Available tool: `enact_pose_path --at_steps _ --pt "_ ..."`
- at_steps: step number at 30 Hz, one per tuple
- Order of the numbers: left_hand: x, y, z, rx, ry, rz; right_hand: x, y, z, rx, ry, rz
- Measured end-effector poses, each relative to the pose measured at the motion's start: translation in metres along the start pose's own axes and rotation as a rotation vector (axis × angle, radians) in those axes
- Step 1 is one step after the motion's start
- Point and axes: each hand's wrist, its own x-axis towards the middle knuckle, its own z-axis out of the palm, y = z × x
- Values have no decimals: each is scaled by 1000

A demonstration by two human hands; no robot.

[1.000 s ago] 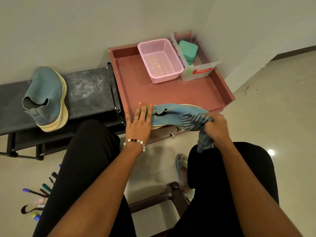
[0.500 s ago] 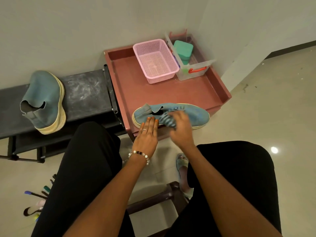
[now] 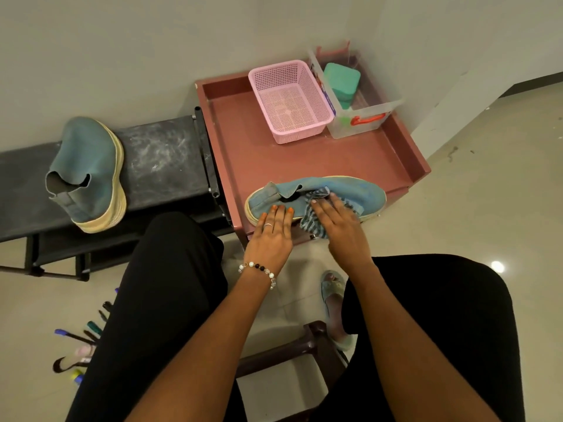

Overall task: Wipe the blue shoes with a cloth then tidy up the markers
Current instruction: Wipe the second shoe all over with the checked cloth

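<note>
Blue knit slip-on shoe w/ cream sole (image 3: 350,193) lies on its side at 6 o'clock edge of the maroon tray-top tabletop (image 3: 304,156). Right hand (image 3: 338,220), fingers flat, grip wide, presses striped grey cloth (image 3: 313,220) onto the upper; left hand (image 3: 271,229), flat & open, steadies the heel. Step: wiping shoe 1 of 2. Next prob. calls for strokes toward toe, then second blue shoe (image 3: 88,172) at 9 o'clock on black rack (image 3: 158,159). Markers (image 3: 85,336) on floor, 7 o'clock: approx. 6, partly hidden. Pink mesh basket (image 3: 289,102): 1.
</note>
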Motion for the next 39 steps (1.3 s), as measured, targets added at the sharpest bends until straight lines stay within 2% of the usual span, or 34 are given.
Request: enact_pose_path --at_steps 4,8,13,18,23,25,27,30,32,33,36,39 --pt "2 2 -1 -3 -59 -28 0 21 -12 -78 48 131" --pt "7 9 -1 16 4 -73 6 21 -14 -90 48 199" --pt "13 15 3 4 -72 -99 19 -4 -7 4 -101 323" --pt "19 23 -18 157 -98 -159 29 -25 -6 206 -249 97" --pt "18 12 -25 200 -156 -71 16 21 -20 271 -284 -165" --pt "18 9 -24 234 -171 -62 9 59 -28 233 -314 -137" --pt "20 10 -27 209 -178 -65 3 88 -35 62 -356 -75" --pt "21 14 -37 197 -208 -73 2 68 -32 -55 -320 70" --pt "20 15 -36 175 -220 -75 7 21 -24 51 -253 194" --pt "21 14 -35 133 -203 -75 12 -4 -19 122 -236 197" --pt "21 11 -38 98 -171 -106 30 -49 -6 301 -163 72" --pt "24 8 -30 126 -154 -92 33 -27 -6 416 -199 -31"
